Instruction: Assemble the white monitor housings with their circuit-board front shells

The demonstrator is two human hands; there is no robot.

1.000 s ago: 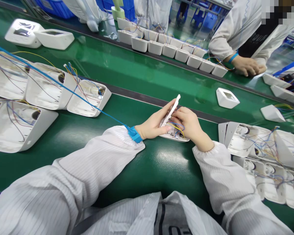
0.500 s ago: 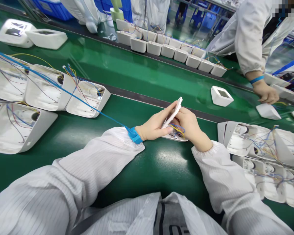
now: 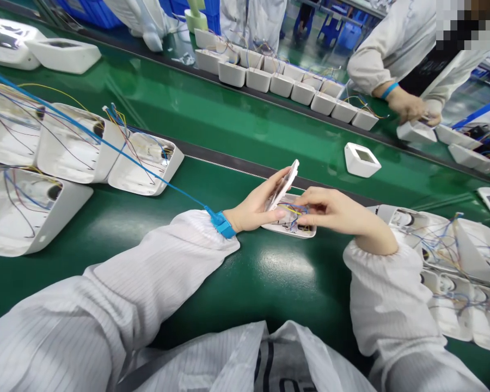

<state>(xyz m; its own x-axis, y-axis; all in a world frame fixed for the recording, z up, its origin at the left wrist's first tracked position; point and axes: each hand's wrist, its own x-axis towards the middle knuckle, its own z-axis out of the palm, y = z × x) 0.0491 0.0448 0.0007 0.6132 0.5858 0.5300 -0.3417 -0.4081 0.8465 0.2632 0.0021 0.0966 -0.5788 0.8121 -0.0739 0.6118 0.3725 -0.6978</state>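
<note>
My left hand [image 3: 258, 202] holds a white front cover [image 3: 285, 185] tilted up on edge, thumb low at its near side and fingers behind it. Beneath and beside the cover an open white plastic housing [image 3: 288, 233] lies on the green bench, with blue, yellow and other thin wires [image 3: 294, 208] in it. My right hand [image 3: 330, 209] reaches in from the right, its thumb and fingers closed around the wires at the housing's right end. The inner face of the cover is mostly hidden from me. A blue wrist strap [image 3: 222, 224] with a cord is on my left wrist.
Several open wired housings stand at left [image 3: 71, 144] and right [image 3: 445, 234]. Across the green belt [image 3: 212, 122] runs a row of white housings [image 3: 281, 84]. A finished-looking white unit [image 3: 362, 159] sits on the belt. A co-worker's hands [image 3: 412, 106] hold a white housing at upper right.
My right hand has drawn back to the right from behind the cover, exposing the housing's wires. My left hand stays nearly still. The co-worker's hand has moved left and back with a white housing.
</note>
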